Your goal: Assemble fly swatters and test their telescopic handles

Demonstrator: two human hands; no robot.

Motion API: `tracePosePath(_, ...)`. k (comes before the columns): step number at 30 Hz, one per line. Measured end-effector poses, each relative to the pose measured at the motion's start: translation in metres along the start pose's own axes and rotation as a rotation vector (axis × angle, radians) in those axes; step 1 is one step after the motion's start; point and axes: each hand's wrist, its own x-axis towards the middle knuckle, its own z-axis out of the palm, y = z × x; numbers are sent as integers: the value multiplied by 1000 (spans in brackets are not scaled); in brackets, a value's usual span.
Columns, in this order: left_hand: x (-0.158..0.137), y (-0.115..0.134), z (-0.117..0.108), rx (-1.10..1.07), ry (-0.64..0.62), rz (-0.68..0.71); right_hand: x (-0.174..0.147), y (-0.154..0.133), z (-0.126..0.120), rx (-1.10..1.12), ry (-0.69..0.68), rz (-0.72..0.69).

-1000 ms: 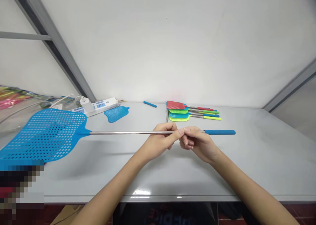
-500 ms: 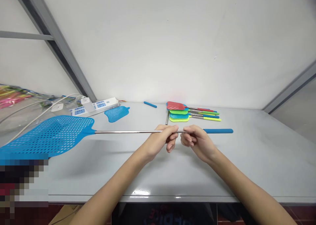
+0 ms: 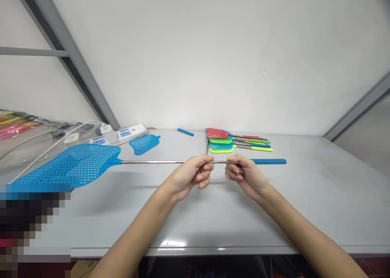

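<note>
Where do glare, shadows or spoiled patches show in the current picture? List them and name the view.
Head view: bright glare on the table, along its front edge; head view: soft, faint shadows on the tabletop below the held blue swatter; head view: coarse pixel blocks over the lower left corner, hiding whatever detail lies there.

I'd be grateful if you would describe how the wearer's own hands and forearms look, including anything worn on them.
The left hand and right hand are bare, with no gloves and no rings that I can make out. The left forearm and right forearm show no sleeves, watch, bracelet or cables.
</note>
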Motion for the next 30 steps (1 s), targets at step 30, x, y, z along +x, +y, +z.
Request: tracePosePath(30, -2, 6, -7, -83, 13, -30, -1, -12, -10, -8, 82, -53)
